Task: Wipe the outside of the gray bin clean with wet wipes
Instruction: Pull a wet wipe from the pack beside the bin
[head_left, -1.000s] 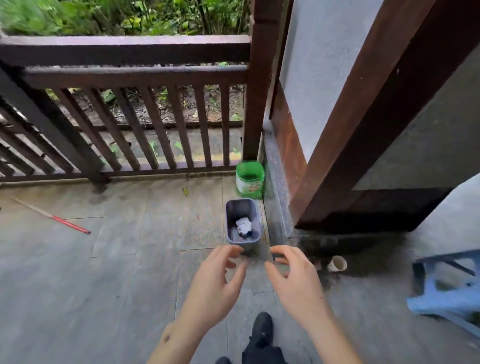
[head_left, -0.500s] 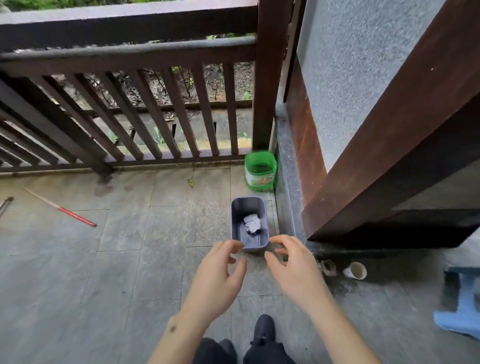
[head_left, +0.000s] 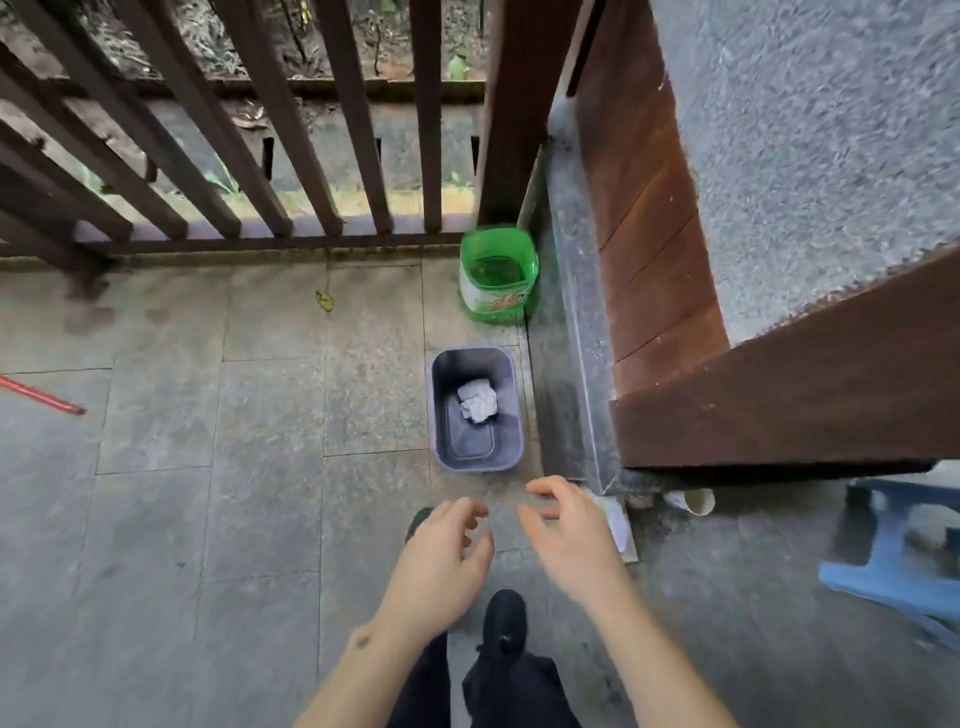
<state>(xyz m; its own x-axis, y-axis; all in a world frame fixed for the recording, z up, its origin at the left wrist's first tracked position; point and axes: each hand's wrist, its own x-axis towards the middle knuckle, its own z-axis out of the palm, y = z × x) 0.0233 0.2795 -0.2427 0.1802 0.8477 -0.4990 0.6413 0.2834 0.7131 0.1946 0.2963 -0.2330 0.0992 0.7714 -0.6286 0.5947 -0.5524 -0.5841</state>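
Note:
A small gray bin (head_left: 441, 447) stands upright on the stone floor beside the wall's plinth. A crumpled white wipe (head_left: 478, 400) lies inside it. My left hand (head_left: 441, 561) and my right hand (head_left: 571, 535) hover side by side just short of the bin, apart from it. Both have loosely curled fingers and hold nothing.
A green open-topped container (head_left: 497, 278) stands behind the bin in the corner by the wooden railing (head_left: 332, 156). A paper cup (head_left: 693, 501) and scraps lie at the plinth's end. A blue plastic stool (head_left: 904, 561) is at right, a red stick (head_left: 47, 400) at left.
The view has tilted down and drawn closer to the bin. Both hands stay in front of me, empty, still short of the bin.

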